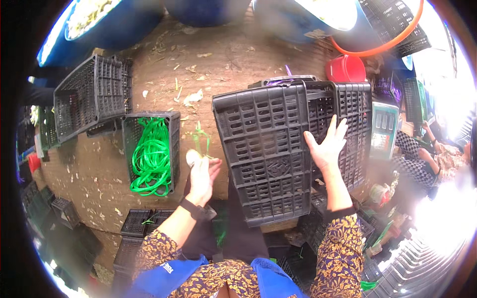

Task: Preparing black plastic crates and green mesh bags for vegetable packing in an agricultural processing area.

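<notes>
My left hand (203, 178) is raised near the middle, holding a small pale round item (193, 158), perhaps a vegetable; green strips (201, 134) show just beyond it. To its left stands a black plastic crate (174, 156) with a heap of green plastic strapping (151, 160) inside. My right hand (328, 143) has its fingers spread against the dark crates on the right, over the gap between a large tilted black plastic crate (266, 152) and another black crate (354, 130). Whether its palm presses on either crate, I cannot tell.
Blue tubs (208, 11) line the far side, some with pale chopped pieces. A red bucket (344, 69), an orange hose (376, 48) and a scale-like device (384, 130) are at right. Another crate (111, 89) stands left. A seated person (443, 158) is far right. Scraps litter the floor.
</notes>
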`<state>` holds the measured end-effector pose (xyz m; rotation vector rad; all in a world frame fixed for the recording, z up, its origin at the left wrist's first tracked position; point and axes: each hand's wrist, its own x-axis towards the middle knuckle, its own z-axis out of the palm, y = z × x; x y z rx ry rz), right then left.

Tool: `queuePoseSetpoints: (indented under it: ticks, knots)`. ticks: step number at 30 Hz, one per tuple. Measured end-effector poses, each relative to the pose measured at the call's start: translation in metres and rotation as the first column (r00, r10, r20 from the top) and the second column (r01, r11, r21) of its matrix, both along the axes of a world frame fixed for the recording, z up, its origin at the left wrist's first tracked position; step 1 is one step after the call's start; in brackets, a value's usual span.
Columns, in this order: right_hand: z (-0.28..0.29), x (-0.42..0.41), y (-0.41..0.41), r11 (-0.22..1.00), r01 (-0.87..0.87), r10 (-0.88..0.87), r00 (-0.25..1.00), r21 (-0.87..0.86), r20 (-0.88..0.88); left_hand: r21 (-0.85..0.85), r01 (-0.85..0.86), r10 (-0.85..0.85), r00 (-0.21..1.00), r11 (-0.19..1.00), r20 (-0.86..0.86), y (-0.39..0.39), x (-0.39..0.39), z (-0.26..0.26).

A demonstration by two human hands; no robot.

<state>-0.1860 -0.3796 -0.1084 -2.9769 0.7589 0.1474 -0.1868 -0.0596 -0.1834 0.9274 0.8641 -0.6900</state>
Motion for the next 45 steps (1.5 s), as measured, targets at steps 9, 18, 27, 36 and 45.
queuePoseSetpoints:
  ticks: [9, 18, 27, 36, 45]
  knots:
    - [0.002, -0.083, 0.044, 0.759, 0.334, -0.322, 0.939, 0.559, -0.123, 0.052, -0.060, 0.063, 0.997, 0.997, -0.054, -0.040, -0.009, 0.035]
    - [-0.008, -0.072, 0.020, 0.164, 0.531, -0.397, 0.807, 0.831, -0.437, 0.218, -0.122, 0.100, 0.989, 0.968, 0.107, -0.030, -0.026, 0.079]
    - [-0.023, -0.053, 0.095, 0.107, 0.449, -0.167, 0.888, 0.887, -0.429, 0.218, -0.354, 0.324, 0.932, 0.909, 0.160, 0.037, -0.049, 0.105]
    - [-0.010, -0.051, 0.218, 0.038, 0.409, 0.094, 0.907, 0.912, -0.410, 0.272, -0.516, 0.479, 0.856, 0.812, 0.193, 0.164, -0.082, 0.100]
    - [0.011, -0.042, 0.399, 0.203, -0.125, 0.564, 0.825, 0.971, -0.012, 0.566, -0.633, 0.610, 0.747, 0.528, 0.265, 0.302, -0.181, 0.059]
